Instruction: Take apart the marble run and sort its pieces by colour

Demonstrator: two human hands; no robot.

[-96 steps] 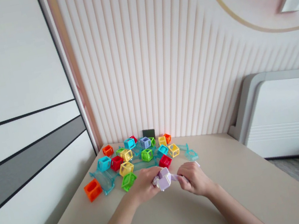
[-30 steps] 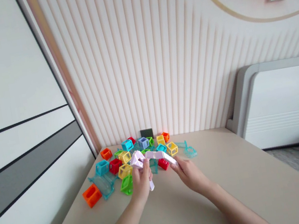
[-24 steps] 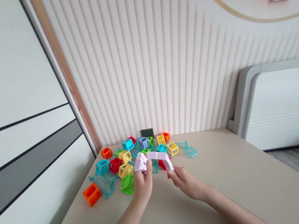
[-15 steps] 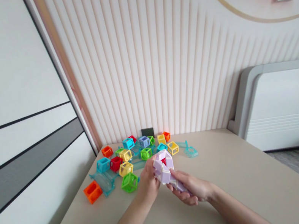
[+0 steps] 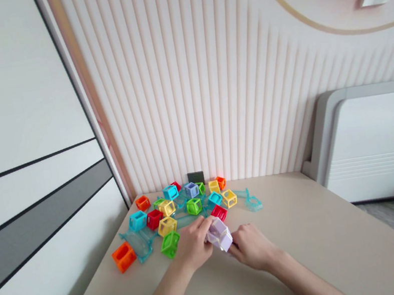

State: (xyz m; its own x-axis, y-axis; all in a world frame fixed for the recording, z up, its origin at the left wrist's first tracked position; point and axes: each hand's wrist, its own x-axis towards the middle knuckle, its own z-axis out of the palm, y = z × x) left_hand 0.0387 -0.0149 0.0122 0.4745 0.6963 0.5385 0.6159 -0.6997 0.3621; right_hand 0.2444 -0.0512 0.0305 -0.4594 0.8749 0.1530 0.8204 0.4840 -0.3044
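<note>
A lilac-and-white twisty snake puzzle [image 5: 219, 235], folded into a compact bundle, is held up over the table between both hands. My left hand [image 5: 193, 243] is closed on its left side, with the fingers over the top. On the lower right side, my right hand [image 5: 253, 247] is closed with curled fingers, its thumb side against the puzzle; part of the grip is hidden. Just behind the puzzle lies a red open-frame block [image 5: 219, 212]. A green block [image 5: 170, 244] sits to the left of my left hand.
Several coloured frame blocks, among them an orange block [image 5: 124, 257], lie scattered on the beige table [image 5: 313, 244] with translucent blue track pieces [image 5: 140, 244]. A ribbed wall [image 5: 185, 78] stands behind, a white cabinet [image 5: 13, 98] at left, a headboard [image 5: 378, 136] at right.
The snake puzzle has been turned and lowered, so its loop and long tail no longer show. My right hand has rolled over, back upward. The red block behind is now uncovered.
</note>
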